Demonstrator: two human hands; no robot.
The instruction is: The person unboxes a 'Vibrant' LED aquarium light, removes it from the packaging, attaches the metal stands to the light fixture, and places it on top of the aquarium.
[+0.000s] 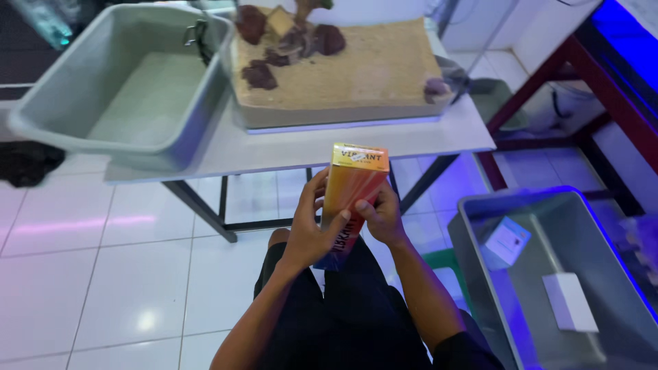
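Nearest us, above our lap, we hold a tall orange-and-yellow carton (349,199) upright with both hands clamped on its lower half, the left hand (312,229) wrapped round its left face and the right hand (380,216) pinching its right edge; it looks like light, stiff cardboard that would dent if squeezed, so its edges and corners are the surest hold. To the right, a grey bin (480,226) holds two small white boxes (569,301), and farther off the white table (356,144) carries a sand-filled tray (343,75) and a grey tub (123,89).
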